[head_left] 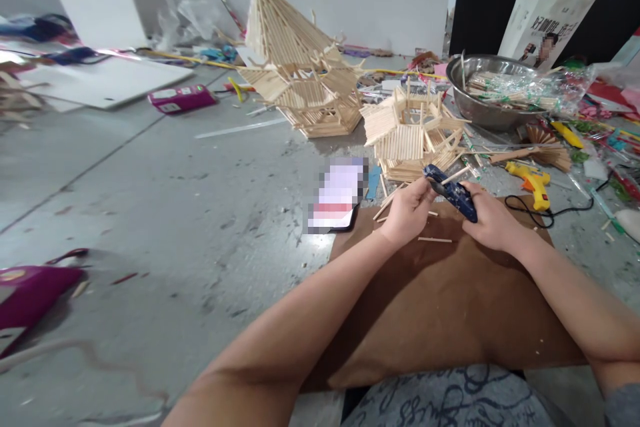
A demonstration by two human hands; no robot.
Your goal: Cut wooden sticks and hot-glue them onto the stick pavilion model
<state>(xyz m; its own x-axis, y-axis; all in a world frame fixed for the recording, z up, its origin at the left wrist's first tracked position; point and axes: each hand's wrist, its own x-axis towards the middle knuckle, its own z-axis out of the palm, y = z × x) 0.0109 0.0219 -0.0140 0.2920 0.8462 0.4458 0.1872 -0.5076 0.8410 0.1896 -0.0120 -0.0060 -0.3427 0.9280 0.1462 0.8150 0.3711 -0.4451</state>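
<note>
My right hand (pixel 486 215) is wrapped round a dark blue hand tool (pixel 459 199), whose head points up and left. A thin wooden stick (pixel 456 175) lies across the tool's head. My left hand (pixel 411 208) is closed at that head, its fingertips pinched; what they hold is too small to make out. Just beyond my hands stands a small stick structure (pixel 413 130) with slatted panels. Behind it to the left is a taller stick structure (pixel 305 80) with a pointed roof. Loose sticks (pixel 435 239) lie on the brown board (pixel 450 307) beneath my hands.
A phone (pixel 337 193) lies left of my hands. At the right are a yellow glue gun (pixel 533 181) with a black cord and a metal bowl (pixel 475 101) of wrapped sticks. Purple packages (pixel 183 99) and a white board (pixel 110 80) lie left; a white bag (pixel 550 7) stands behind.
</note>
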